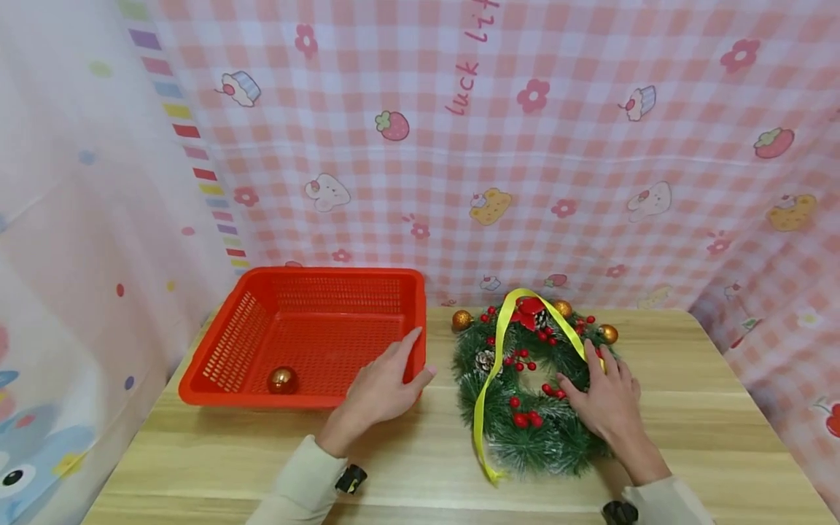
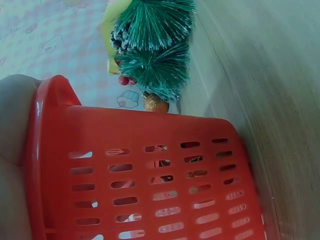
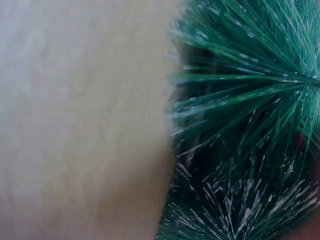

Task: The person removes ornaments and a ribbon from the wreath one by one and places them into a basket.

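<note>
An artificial green wreath (image 1: 512, 445) with red berries, pinecones and gold balls lies on the right of the table. A yellow ribbon (image 1: 502, 335) loops over its top, with one end trailing down its left side. On the wreath's right side rests my right hand (image 1: 610, 408), fingers extended and thumb toward the middle hole. My left hand (image 1: 383, 390) lies over the front right corner of a red plastic basket (image 1: 302, 273), its fingers fairly straight. The left wrist view shows that hand at the basket's rim (image 2: 37, 150). Close up in the right wrist view are the wreath's bristles (image 3: 250, 100).
Inside the basket, near its front left, sits a shiny copper-coloured ball (image 1: 282, 380). A wooden table (image 1: 407, 481) carries everything. Behind it hangs a pink checked cloth (image 1: 459, 146), and a white patterned cloth (image 1: 85, 240) closes the left side.
</note>
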### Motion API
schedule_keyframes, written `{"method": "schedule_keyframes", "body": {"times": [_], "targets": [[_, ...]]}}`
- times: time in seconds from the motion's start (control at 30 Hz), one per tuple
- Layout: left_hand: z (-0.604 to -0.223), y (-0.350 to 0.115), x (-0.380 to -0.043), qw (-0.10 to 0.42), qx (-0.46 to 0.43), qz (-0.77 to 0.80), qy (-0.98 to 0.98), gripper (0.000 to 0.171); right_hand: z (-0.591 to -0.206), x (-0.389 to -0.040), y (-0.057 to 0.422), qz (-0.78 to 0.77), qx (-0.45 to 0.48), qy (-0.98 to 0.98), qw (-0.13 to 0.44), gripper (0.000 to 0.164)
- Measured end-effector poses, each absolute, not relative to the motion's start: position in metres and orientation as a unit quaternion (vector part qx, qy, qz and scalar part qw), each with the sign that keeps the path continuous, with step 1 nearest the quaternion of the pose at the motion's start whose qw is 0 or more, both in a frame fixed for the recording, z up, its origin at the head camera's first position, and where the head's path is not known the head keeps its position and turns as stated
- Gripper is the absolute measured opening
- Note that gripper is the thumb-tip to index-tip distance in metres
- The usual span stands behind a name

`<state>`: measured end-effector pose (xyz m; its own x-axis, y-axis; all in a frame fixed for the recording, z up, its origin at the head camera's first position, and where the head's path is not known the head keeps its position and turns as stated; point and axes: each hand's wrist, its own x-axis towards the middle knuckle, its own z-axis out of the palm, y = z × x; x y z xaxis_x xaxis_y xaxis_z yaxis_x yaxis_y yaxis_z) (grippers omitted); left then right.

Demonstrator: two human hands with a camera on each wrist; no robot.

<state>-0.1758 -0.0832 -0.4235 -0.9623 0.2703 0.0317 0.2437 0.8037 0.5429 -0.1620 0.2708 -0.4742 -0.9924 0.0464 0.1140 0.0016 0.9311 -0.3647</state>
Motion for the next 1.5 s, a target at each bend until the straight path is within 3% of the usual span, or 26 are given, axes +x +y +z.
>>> {"method": "schedule_keyframes", "body": {"times": [0.7, 0.97, 1.27, 1.5], "targets": [[-0.428, -0.082, -0.174, 0.021, 0.138, 0.234, 0.962, 0.072, -0.474, -0.178, 0.296, 0.242, 0.111, -0.963, 0.038, 0.083], [-0.427, -0.083, -0.176, 0.015, 0.141, 0.233, 0.962, 0.071, -0.456, -0.147, 0.277, 0.336, -0.003, -0.936, 0.11, 0.073], [-0.422, -0.086, -0.18, 0.011, 0.138, 0.225, 0.964, 0.072, -0.453, -0.125, 0.243, 0.347, -0.15, -0.926, 0.025, 0.097], [-0.425, -0.084, -0.178, 0.017, 0.139, 0.226, 0.964, 0.071, -0.463, -0.127, 0.231, 0.38, -0.183, -0.906, 0.028, 0.103]]}}
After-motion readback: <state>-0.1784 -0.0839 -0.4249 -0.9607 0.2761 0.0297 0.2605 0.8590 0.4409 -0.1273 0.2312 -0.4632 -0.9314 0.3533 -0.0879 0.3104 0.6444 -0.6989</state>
